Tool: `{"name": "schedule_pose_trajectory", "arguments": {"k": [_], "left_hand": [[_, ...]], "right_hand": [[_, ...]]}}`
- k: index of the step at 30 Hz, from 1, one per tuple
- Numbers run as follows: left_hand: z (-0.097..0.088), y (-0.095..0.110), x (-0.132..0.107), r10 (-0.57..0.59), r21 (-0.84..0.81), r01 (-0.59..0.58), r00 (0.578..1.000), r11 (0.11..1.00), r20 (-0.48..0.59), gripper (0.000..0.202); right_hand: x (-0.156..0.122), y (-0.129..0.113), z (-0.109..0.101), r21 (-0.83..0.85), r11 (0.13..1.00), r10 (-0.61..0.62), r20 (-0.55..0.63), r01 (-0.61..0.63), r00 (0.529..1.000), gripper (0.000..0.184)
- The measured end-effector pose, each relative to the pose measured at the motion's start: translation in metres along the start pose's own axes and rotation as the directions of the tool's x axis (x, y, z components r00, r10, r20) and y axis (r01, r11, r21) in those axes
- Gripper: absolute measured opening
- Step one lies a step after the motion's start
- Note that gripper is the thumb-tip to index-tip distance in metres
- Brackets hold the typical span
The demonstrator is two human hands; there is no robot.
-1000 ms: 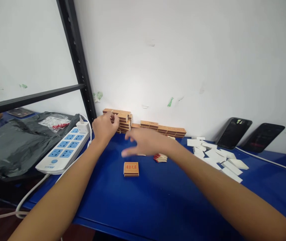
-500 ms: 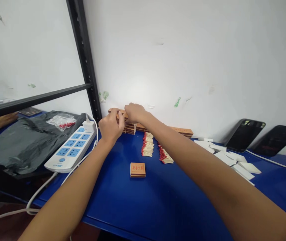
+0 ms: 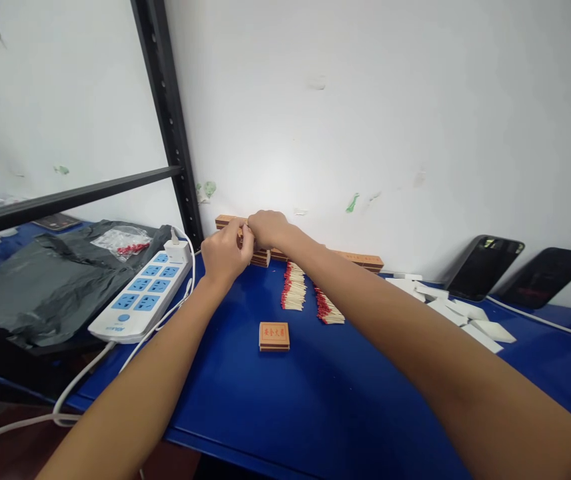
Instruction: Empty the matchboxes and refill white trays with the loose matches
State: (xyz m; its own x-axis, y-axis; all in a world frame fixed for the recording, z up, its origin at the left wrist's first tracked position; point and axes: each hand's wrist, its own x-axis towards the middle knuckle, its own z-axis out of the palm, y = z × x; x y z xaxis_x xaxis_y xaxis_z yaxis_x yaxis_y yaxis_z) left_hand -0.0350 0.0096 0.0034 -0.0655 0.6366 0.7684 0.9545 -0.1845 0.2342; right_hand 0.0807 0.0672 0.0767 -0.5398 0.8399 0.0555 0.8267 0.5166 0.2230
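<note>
Left of centre, just above mid-frame: matchbox stack, partly hidden. Tight at the back and left, with wall close behind and black shelf post near the left end. Left hand at the stack's front right, fingers curled in, thumb up near the other hand; can't tell if gripping a box. Right hand at the right end, knuckles up, fingertips hidden, so can't tell open or closed. Vs 1.0 s ago: right hand now over at the stack instead of above the matches, both match piles now exposed. Vs 0.5 s ago: hands slightly closer together, less box showing between. Further out: left match pile and right match pile at centre, latter partly under the right forearm; row of matchboxes along the wall; labelled matchbox below centre. Plenty of open blue table at lower centre, down to the front edge at frame bottom. Left side limited by power strip, right by white pieces.
</note>
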Motion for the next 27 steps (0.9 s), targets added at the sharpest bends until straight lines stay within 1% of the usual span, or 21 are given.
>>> {"name": "schedule_pose_trajectory", "arguments": {"k": [3, 8, 16, 22, 27], "left_hand": [[0.0, 0.0, 0.0, 0.006, 0.003, -0.006, 1.0, 1.0, -0.001, 0.033], [0.003, -0.003, 0.001, -0.019, 0.042, 0.018, 1.0, 0.999, 0.007, 0.032], [0.003, -0.001, 0.001, -0.013, 0.06, 0.012, 1.0, 0.998, 0.013, 0.033], [0.005, -0.002, 0.001, -0.009, 0.06, 0.008, 1.0, 0.998, 0.015, 0.034], [0.003, -0.002, 0.002, -0.026, 0.066, 0.024, 0.999, 0.998, 0.024, 0.032]], "right_hand": [[0.0, 0.001, -0.002, -0.012, 1.0, -0.003, 0.009, 0.004, 1.0, 0.035], [-0.01, 0.004, -0.009, -0.021, 0.999, 0.032, 0.042, -0.031, 0.999, 0.046], [-0.019, 0.002, -0.008, 0.028, 0.999, 0.023, 0.094, -0.026, 0.995, 0.048], [-0.028, 0.001, -0.009, 0.071, 0.997, 0.018, 0.137, -0.028, 0.99, 0.041], [-0.026, 0.008, -0.01, 0.098, 0.995, 0.017, 0.154, -0.033, 0.988, 0.048]]}}
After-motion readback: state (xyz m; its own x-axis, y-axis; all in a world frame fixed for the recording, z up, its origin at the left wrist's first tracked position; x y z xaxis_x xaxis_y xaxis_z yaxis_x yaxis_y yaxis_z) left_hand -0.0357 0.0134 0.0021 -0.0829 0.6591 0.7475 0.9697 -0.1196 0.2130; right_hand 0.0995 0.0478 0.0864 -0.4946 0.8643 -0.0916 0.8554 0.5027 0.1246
